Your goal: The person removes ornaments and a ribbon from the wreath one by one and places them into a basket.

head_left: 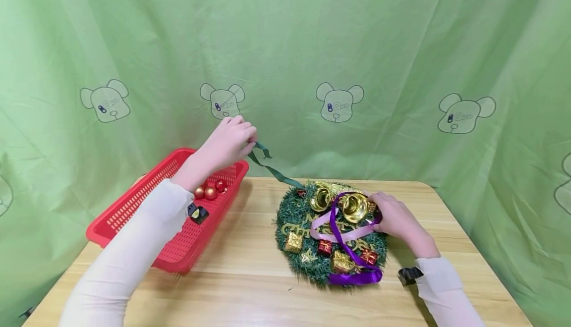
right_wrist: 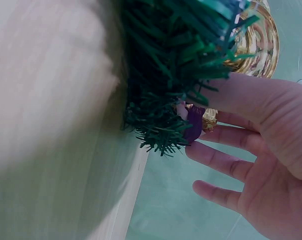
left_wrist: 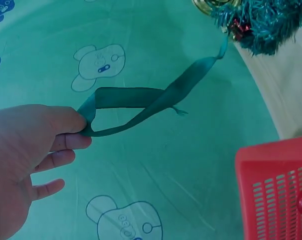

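Observation:
On the table lies a green tinsel Christmas wreath with two gold bells, small gift boxes and gold lettering. My left hand is raised to its left and pinches a green ribbon, which stretches back to the wreath's edge. A loop of that ribbon hangs from thumb and forefinger. At the right edge of the wreath, my right hand pinches a purple ribbon by the tinsel; its fingertips are partly hidden. A pink ribbon and the purple one loop across the wreath's front.
A red plastic basket stands at the left of the wooden table, under my left forearm. Several red and gold balls lie inside it. Behind the table hangs a green curtain with printed bear heads.

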`<state>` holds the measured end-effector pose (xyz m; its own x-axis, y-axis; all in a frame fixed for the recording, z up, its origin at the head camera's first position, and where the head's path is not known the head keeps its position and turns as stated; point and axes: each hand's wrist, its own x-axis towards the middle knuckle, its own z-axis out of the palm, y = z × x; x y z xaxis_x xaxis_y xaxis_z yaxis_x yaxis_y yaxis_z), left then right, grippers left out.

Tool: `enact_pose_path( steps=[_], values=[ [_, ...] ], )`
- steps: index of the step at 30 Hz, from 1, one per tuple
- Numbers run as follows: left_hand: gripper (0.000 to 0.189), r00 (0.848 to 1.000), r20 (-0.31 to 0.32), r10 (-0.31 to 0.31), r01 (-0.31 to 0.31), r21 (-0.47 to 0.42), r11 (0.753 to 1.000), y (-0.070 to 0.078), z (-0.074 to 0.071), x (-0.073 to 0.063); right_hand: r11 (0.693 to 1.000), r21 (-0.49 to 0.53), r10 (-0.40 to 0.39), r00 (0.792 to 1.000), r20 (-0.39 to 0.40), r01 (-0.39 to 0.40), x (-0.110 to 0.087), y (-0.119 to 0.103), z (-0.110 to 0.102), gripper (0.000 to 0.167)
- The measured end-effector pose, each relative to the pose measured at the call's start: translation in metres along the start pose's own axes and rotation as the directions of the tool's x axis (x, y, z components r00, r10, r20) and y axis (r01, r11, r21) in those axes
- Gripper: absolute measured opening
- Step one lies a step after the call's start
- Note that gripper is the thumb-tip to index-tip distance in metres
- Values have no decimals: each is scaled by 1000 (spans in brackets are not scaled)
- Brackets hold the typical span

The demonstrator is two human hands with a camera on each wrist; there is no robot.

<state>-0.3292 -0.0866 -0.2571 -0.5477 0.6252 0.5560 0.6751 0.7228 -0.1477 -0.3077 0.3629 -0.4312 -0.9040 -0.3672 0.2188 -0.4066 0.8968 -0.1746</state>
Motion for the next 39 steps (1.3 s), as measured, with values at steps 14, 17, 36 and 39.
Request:
enact_pose_path(
  steps=[14, 17, 36, 39],
  values=[
    [6, 996, -33, -81, 81, -11, 997, -19, -30, 9, 1000, 1, -5, 1000, -4, 5, 0, 1, 0, 74],
    [7, 994, -77, -79, 78, -12, 997, -24, -37, 11, 1000, -1, -5, 1000, 0, 5, -1, 0, 0, 75],
    [8, 950, -199, -241, 243, -14, 970, -64, -84, -6, 1000, 2, 3, 1000, 1, -3, -1, -1, -1, 75],
    [10, 946, -177, -270, 273, -8, 962, -69, -84, -11, 1000, 4, 4, 1000, -1, -4, 0, -1, -2, 75]
  ],
)
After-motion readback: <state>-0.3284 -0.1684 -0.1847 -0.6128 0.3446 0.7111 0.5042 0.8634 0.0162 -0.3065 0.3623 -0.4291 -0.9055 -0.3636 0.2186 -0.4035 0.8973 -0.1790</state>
